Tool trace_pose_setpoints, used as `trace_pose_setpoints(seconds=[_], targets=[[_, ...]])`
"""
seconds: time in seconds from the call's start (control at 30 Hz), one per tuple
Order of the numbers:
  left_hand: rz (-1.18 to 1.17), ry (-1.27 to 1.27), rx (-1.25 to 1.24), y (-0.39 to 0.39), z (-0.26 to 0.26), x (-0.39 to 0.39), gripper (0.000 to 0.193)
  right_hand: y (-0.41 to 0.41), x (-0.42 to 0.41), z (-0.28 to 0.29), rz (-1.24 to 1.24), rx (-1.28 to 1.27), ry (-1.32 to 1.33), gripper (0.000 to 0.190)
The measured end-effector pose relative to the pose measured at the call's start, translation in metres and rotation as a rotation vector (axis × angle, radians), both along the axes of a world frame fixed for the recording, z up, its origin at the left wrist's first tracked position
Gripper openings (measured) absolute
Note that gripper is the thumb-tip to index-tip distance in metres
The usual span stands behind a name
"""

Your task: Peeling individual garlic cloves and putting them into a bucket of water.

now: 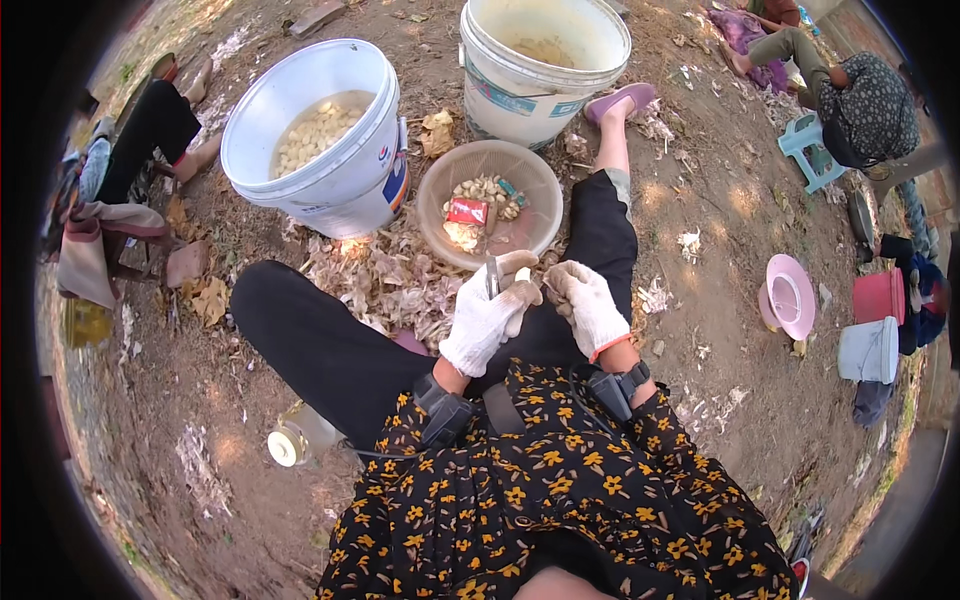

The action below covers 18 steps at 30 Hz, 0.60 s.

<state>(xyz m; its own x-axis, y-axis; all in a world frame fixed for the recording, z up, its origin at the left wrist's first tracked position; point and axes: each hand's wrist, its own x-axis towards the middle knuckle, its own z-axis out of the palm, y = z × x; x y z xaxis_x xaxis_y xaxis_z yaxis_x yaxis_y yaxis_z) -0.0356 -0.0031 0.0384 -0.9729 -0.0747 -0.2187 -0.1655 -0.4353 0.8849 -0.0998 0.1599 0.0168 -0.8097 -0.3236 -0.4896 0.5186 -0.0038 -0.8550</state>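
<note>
My left hand (487, 315), in a white knitted glove, pinches a pale peeled garlic clove (523, 275). A small metal blade (492, 277) stands up from the same hand, beside the index finger. Close on its right is my right hand (589, 300), also gloved, with its fingers curled together; whether anything is between them is hidden. Just beyond both hands sits a mesh plastic basin (551, 232) with garlic cloves (484, 187), a red packet (466, 211) and a small teal object (512, 193) in it. Garlic skins (390, 289) are heaped between my legs.
A white bucket (315, 199) holds peeled cloves in water; another bucket (487, 94) stands behind the basin. A clear jug (307, 439) lies near my left thigh. To the right are a pink hat (789, 296), a blue stool (806, 154) and pails (870, 349). People sit on both sides.
</note>
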Motion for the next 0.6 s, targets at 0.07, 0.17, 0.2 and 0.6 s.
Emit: trace_pose_setpoints(seconds=[0.07, 0.17, 0.2, 0.6], targets=[[0.041, -0.068, 0.012, -0.005, 0.008, 0.001, 0.036, -0.003, 0.007, 0.011, 0.045, 0.044, -0.044, 0.014], [0.147, -0.008, -0.079, -0.018, 0.021, -0.005, 0.030, -0.005, 0.007, 0.017, 0.090, 0.121, -0.081, 0.023], [0.224, -0.009, -0.155, -0.024, 0.039, -0.010, 0.029, 0.001, 0.006, 0.008, 0.076, 0.078, -0.047, 0.028], [0.903, 0.181, -1.030, -0.172, 0.104, -0.051, 0.037, -0.013, 0.025, 0.016, -0.025, -0.379, -0.167, 0.034]])
